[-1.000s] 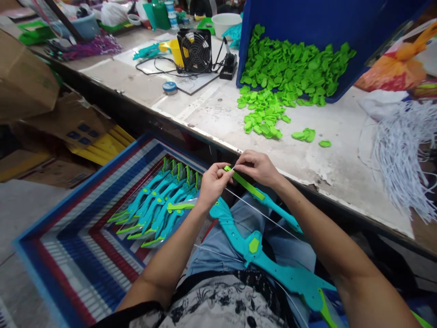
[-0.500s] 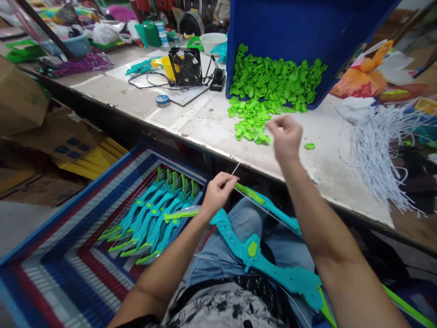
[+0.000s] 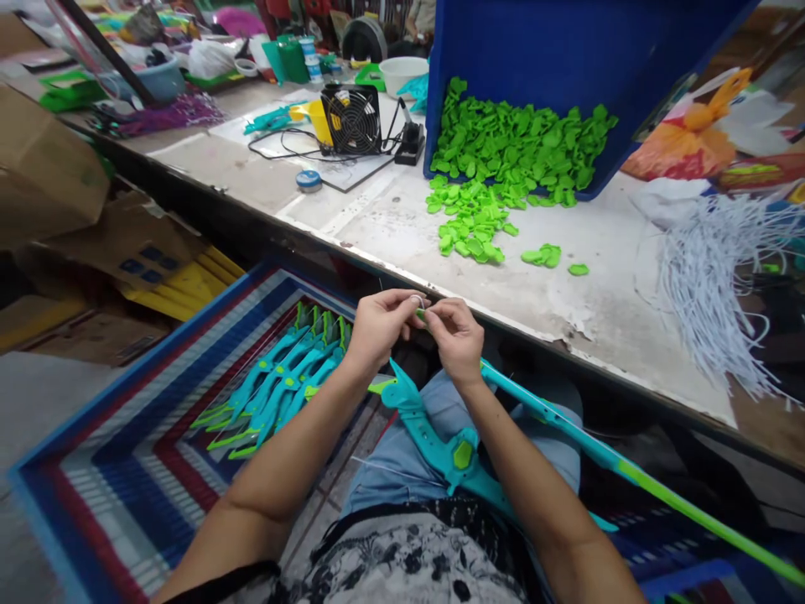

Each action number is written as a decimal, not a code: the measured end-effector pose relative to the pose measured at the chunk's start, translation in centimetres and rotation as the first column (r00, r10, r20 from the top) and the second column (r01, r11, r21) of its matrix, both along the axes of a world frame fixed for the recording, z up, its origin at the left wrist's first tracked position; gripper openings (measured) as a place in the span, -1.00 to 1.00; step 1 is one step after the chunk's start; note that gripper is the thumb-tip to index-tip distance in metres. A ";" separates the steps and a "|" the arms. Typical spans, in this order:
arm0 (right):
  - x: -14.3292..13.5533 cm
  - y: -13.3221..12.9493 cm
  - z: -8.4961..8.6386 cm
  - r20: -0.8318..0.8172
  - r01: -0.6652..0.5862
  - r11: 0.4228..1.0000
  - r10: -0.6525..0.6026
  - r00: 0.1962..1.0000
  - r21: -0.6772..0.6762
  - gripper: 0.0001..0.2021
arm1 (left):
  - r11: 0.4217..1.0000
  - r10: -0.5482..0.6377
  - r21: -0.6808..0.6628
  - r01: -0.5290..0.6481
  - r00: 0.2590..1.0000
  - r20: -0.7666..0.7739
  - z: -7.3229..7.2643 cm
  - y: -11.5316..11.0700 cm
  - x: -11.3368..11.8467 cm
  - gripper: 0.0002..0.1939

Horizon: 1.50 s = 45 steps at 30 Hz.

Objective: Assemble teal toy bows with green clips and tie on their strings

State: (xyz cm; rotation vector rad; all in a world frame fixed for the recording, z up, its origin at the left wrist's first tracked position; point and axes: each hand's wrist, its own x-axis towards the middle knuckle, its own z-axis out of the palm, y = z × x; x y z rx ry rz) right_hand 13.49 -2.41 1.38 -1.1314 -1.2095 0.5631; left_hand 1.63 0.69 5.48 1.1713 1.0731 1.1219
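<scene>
Above my lap, just off the table's front edge, both hands meet with their fingertips pinched. My left hand [image 3: 381, 327] is closed on a white cord [image 3: 420, 300], which bends in a small loop at the fingers. My right hand [image 3: 458, 335] is closed beside it, at the cord and a small green plastic piece [image 3: 421, 315]; fingers partly hide both. Across my thighs lies a teal toy bow [image 3: 428, 428] with a green centre badge. A long teal and green limb [image 3: 584, 449] runs from near my right hand to the lower right.
A blue bin [image 3: 521, 59] on its side spills green plastic pieces [image 3: 475, 231] onto the table [image 3: 377, 222]. White cords [image 3: 710, 285] lie at right. A fan [image 3: 350, 119] stands behind. At left, a striped crate [image 3: 119, 470] holds several teal bows [image 3: 277, 382].
My right hand has come down from over the table to meet my left hand. A green piece now shows between the fingers. The long limb's position has shifted.
</scene>
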 end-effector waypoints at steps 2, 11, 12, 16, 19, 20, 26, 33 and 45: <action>-0.2 0.0 0.1 -0.061 0.038 0.999 -0.037 0.997 0.015 -0.91 | 0.984 -0.036 -0.163 0.066 0.983 0.178 -0.2 -0.1 0.1 -0.69; 0.0 0.5 0.4 0.047 0.009 0.996 -0.013 0.999 0.088 -0.83 | 0.953 -0.144 -0.232 0.196 0.964 0.222 -0.5 0.1 0.1 -0.63; 0.1 0.4 0.4 0.084 -0.021 0.997 0.014 0.996 0.079 -0.79 | 0.956 -0.135 -0.229 0.185 0.967 0.217 -0.5 0.0 0.3 -0.64; 0.4 0.3 0.5 0.152 -0.044 0.995 0.030 0.988 0.091 -0.73 | 0.966 -0.028 -0.246 0.084 0.975 0.222 -0.4 -0.2 1.1 -0.71; 0.8 0.3 0.7 0.200 0.019 0.987 -0.051 0.978 0.158 -0.83 | 0.957 -0.025 -0.274 0.095 0.969 0.247 -0.2 0.0 1.3 -0.78; 0.9 0.4 0.7 0.223 0.022 0.985 -0.061 0.973 0.170 -0.86 | 0.951 -0.043 -0.284 0.119 0.965 0.259 -0.2 0.1 1.2 -0.79; 1.7 0.7 0.7 0.320 -0.015 0.979 -0.051 0.946 0.202 -0.89 | 0.957 -0.212 -0.159 0.243 0.959 0.189 -0.4 0.3 0.3 -0.79; 1.7 0.1 0.8 0.268 0.038 0.986 -0.081 0.960 0.162 -0.90 | 0.992 -0.094 0.072 0.102 0.989 -0.113 -1.4 -0.2 1.0 -0.82; 3.5 -1.0 -0.6 0.607 0.059 0.964 -0.210 0.766 0.259 -0.89 | 0.931 -0.102 0.293 0.217 0.926 -0.363 -2.0 -1.1 0.8 -0.82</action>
